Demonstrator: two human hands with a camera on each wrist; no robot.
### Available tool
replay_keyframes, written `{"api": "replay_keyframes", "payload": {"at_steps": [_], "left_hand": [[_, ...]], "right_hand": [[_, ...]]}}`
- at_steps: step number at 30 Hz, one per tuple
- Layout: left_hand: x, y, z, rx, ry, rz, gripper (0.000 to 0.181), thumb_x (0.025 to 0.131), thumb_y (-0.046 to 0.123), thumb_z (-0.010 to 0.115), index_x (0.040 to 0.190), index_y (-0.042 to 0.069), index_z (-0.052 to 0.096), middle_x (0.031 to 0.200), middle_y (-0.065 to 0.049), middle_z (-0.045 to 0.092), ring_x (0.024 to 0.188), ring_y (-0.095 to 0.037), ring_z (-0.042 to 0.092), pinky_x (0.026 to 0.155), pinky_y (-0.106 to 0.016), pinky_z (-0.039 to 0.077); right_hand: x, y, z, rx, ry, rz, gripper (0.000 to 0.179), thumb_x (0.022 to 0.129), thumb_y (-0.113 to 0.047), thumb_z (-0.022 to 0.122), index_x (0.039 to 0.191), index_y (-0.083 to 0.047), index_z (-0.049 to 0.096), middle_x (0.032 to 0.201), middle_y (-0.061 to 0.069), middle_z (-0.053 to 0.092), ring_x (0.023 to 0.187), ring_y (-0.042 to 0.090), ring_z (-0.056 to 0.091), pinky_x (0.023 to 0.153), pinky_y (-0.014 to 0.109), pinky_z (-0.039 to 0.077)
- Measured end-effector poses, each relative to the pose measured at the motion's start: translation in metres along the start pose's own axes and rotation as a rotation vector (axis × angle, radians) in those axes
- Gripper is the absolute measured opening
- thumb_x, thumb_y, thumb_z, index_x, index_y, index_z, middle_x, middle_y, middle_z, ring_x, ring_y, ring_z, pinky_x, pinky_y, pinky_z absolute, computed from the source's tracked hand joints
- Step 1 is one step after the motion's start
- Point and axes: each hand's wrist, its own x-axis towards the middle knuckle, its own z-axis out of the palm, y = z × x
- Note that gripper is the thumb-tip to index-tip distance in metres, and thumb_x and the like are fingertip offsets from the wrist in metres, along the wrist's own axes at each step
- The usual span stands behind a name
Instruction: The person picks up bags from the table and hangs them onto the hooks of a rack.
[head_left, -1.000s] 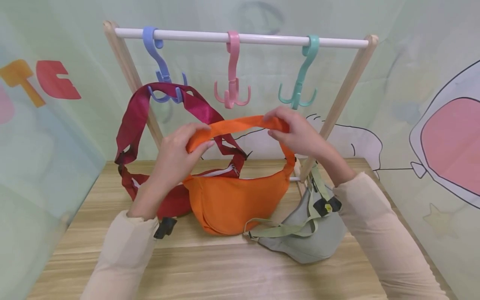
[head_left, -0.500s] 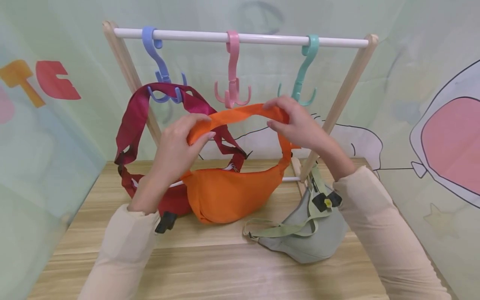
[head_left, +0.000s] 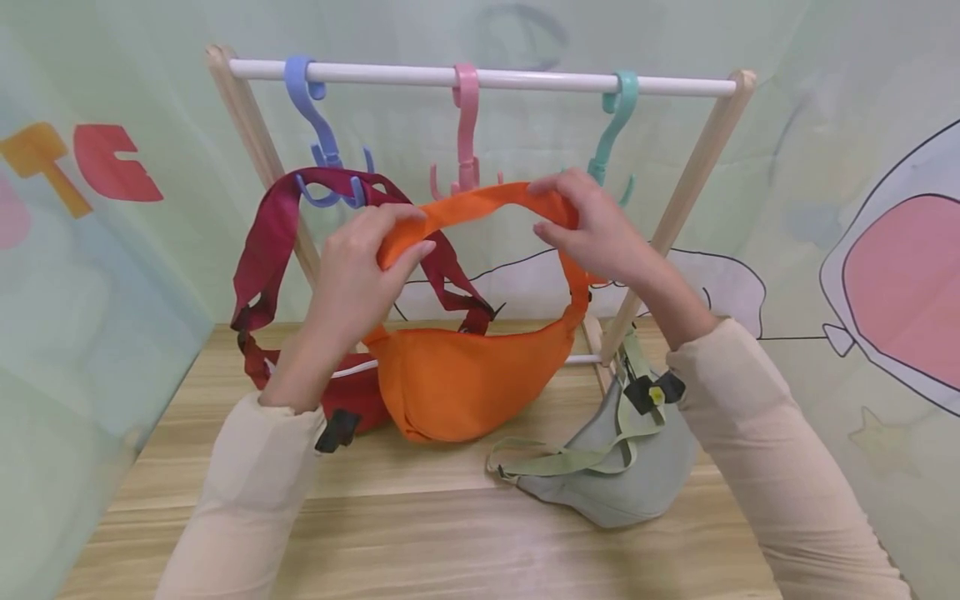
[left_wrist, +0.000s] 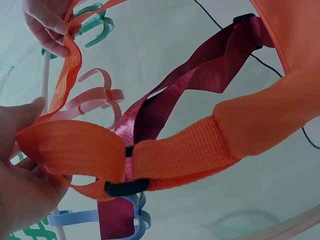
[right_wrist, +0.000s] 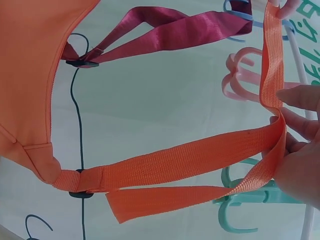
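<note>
An orange sling bag point(head_left: 472, 383) hangs by its webbing strap point(head_left: 480, 204), held up in both hands. My left hand point(head_left: 352, 283) grips the strap's left part between thumb and curled fingers, near a black slider point(left_wrist: 127, 187) in the left wrist view. The right hand point(head_left: 596, 229) holds the strap's right part; a loose strap end point(right_wrist: 165, 205) dangles below it in the right wrist view. Behind the strap is the pink hook point(head_left: 467, 108), its lower prongs partly covered in the head view. The green hook point(head_left: 615, 125) is partly hidden behind my right hand.
A white rail point(head_left: 540, 81) on wooden legs carries the hooks. From the blue hook point(head_left: 309, 96) hangs a dark red bag point(head_left: 352, 396) by its strap, partly behind the orange bag. A grey-green bag point(head_left: 637, 475) lies on the wooden table point(head_left: 450, 542) at right.
Both hands have risen with the orange bag, and its strap now overlaps the pink hook's prongs in the head view. The red and grey-green bags stay where they were.
</note>
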Motion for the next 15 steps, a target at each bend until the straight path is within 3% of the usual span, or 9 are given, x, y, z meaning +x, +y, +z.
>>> {"api": "replay_keyframes", "payload": {"at_steps": [15], "left_hand": [[0.0108,0.0049,-0.0029,0.011,0.018,-0.007,0.029,0.084,0.012,0.065,0.110,-0.002,0.062,0.099,-0.018,0.061,0.087,-0.029,0.055,0.075,-0.043,0.047]], "right_hand": [[0.0058,-0.0034,-0.0042,-0.010,0.015,0.012,0.037,0.088,-0.006,0.057,0.124,-0.002,0.048,0.117,0.011,0.045,0.105,0.024,0.041,0.085,0.038,0.040]]}}
